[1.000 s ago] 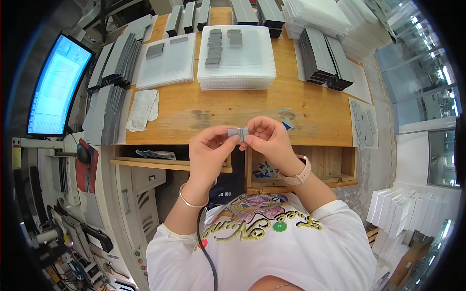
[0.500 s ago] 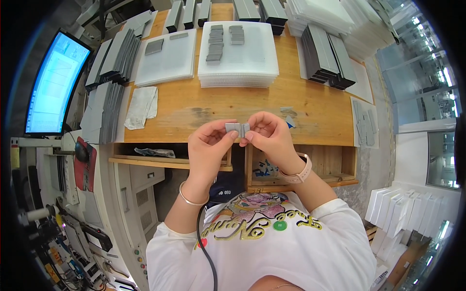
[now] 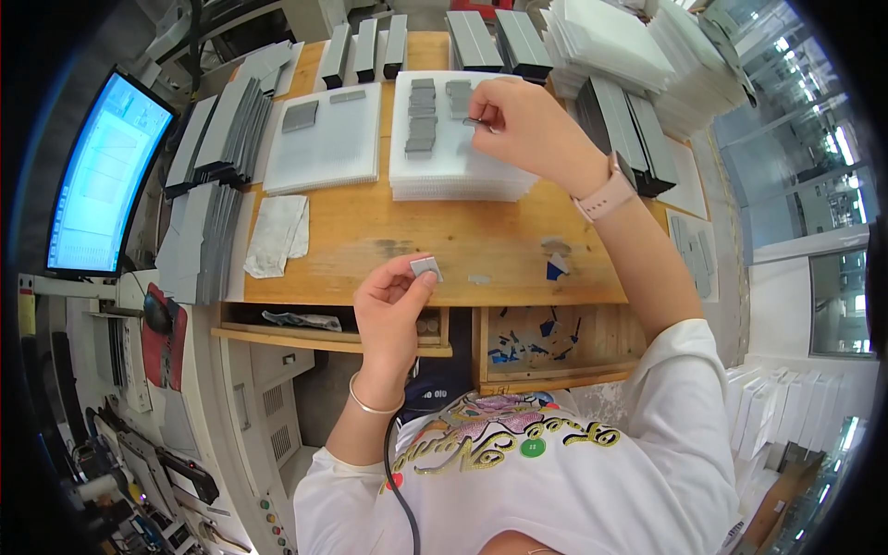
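Observation:
My left hand [image 3: 390, 301] is closed near the table's front edge, pinching a small flat grey piece [image 3: 425, 267] between thumb and fingers. Farther off, my right hand [image 3: 511, 118] reaches over the stack of translucent white plastic sheets [image 3: 462, 183], its fingertips shut on a thin grey piece [image 3: 479, 124] seen almost edge-on. Two rows of similar grey pieces lie on that stack: a longer left row [image 3: 422, 117] and a shorter right row [image 3: 457, 96], partly hidden by my right hand.
A lower sheet stack [image 3: 324, 166] stands to the left, beside a white cloth [image 3: 277, 236]. Blue and grey scraps [image 3: 556, 268] lie on the wooden table [image 3: 388, 222]. Below, an open drawer [image 3: 555, 375] holds blue bits. Grey strips [image 3: 222, 129] and a monitor [image 3: 111, 176] stand left.
My hands were together over the table's front edge with grey pieces between them. My right hand has moved away to the sheet stack with one piece, while my left keeps another near the same place.

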`<state>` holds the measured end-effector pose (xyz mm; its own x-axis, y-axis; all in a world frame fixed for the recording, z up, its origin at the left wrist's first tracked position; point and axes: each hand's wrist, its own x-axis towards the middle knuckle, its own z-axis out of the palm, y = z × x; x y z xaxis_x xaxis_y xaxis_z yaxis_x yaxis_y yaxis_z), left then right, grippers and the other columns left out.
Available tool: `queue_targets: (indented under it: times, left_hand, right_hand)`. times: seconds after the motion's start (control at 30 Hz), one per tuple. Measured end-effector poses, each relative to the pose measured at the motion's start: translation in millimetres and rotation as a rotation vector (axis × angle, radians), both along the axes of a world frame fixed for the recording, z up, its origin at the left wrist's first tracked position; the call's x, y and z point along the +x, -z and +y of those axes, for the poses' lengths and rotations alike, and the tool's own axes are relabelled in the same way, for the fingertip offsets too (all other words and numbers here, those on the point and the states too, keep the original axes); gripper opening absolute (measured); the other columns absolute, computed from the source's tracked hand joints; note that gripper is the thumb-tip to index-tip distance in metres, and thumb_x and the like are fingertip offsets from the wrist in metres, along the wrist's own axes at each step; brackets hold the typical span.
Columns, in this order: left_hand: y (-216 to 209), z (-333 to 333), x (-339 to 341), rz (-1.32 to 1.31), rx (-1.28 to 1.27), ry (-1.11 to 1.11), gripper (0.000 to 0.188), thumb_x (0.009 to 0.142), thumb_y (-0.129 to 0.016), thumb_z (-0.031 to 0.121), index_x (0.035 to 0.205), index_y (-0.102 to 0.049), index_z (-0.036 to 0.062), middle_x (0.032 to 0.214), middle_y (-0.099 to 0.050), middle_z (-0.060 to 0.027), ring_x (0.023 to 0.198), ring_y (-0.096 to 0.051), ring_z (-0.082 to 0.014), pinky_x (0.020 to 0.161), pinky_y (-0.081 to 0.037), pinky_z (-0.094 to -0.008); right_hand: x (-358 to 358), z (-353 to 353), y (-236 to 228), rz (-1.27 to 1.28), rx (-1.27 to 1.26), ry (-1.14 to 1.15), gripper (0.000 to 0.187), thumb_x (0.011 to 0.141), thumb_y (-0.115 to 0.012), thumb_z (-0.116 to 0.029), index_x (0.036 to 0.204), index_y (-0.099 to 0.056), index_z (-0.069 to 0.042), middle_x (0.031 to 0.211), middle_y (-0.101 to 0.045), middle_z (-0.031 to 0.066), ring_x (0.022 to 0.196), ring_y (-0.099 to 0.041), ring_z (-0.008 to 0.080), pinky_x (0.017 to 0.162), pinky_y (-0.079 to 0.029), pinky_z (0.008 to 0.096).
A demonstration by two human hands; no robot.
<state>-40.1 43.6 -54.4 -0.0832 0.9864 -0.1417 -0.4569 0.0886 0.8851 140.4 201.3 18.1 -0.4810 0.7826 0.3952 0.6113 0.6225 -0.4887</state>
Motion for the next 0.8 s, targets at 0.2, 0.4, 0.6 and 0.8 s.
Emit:
queue_targets:
  times: [0.2,0.4,0.6,0.8]
  left_hand:
    - [3.2,8.3,-6.4,-0.041,-0.004,-0.016,0.019,0.076,-0.059,-0.005,0.094,-0.060,-0.0002,0.079,-0.058,0.0004,0.067,-0.050,-0.0044,0.058,-0.039,-0.0157]
    - [2.2,17.1,-3.6,-0.092,-0.026,-0.002,0.018,0.076,-0.059,-0.005,0.093,-0.060,0.0001,0.078,-0.057,0.0003,0.064,-0.048,-0.0038,0.053,-0.035,-0.0150]
    - [3.3,19.9,-0.2,-0.082,-0.024,-0.017,0.019,0.076,-0.058,-0.005,0.095,-0.060,-0.0001,0.079,-0.058,-0.0001,0.065,-0.050,-0.0044,0.054,-0.037,-0.0155]
    - [-2.3,20.5,-1.0,-0.021,0.003,-0.077,0.024,0.075,-0.060,-0.006,0.099,-0.061,-0.0007,0.079,-0.058,-0.0009,0.066,-0.051,-0.0054,0.059,-0.040,-0.0164]
  right_hand:
    - [-10.2,18.2,14.9,-0.160,0.045,0.026,0.011,0.065,-0.057,-0.004,0.074,-0.052,0.001,0.072,-0.052,0.0108,0.067,-0.054,0.0234,0.063,-0.045,0.0308]
    - [-12.4,20.2,16.0,-0.147,0.052,0.050,0.015,0.066,-0.058,-0.006,0.077,-0.050,0.000,0.074,-0.052,0.0108,0.071,-0.053,0.0234,0.065,-0.045,0.0316]
    - [-11.5,17.2,12.3,-0.104,0.048,0.069,0.017,0.066,-0.059,-0.006,0.079,-0.050,-0.001,0.075,-0.049,0.0097,0.071,-0.052,0.0217,0.064,-0.044,0.0303]
    - [-18.4,-45.6,-6.0,0.239,-0.405,-0.059,0.020,0.069,-0.065,-0.013,0.082,-0.056,0.000,0.071,-0.055,0.0074,0.063,-0.053,0.0142,0.061,-0.045,0.0279]
